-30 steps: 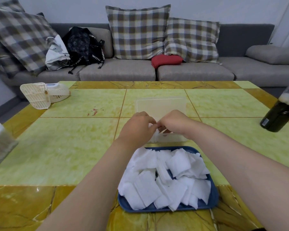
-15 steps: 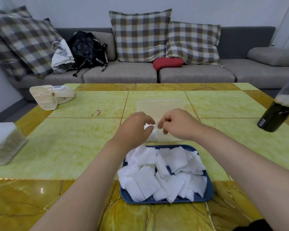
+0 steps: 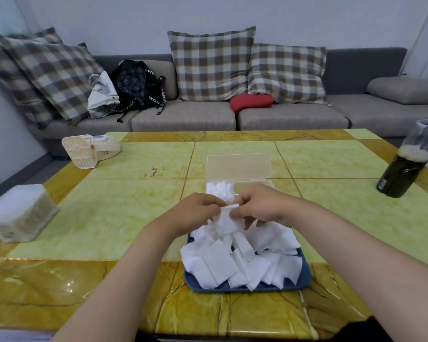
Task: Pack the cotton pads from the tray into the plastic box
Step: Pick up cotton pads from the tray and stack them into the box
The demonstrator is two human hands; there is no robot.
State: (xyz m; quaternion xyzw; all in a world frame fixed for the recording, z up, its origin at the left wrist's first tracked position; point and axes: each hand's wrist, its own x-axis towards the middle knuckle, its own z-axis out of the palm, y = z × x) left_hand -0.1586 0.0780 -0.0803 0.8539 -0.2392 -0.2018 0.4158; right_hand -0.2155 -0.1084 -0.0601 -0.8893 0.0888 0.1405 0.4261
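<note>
Both hands, left [image 3: 195, 213] and right [image 3: 262, 206], are pinching one soft square cotton pad [image 3: 226, 219] over the heaped blue tray [image 3: 304, 280], near the clear, rectangular plastic box [image 3: 265, 182].

The cotton pads [image 3: 242, 260] look soft, matt and fibrous. The plastic box [image 3: 239, 166] is clear and smooth. The table [image 3: 109, 218] shines like glossy polished stone.

Two hands [image 3: 194, 213] [image 3: 263, 206], one tray [image 3: 245, 289], one plastic box [image 3: 237, 166], many cotton pads [image 3: 220, 262].
</note>
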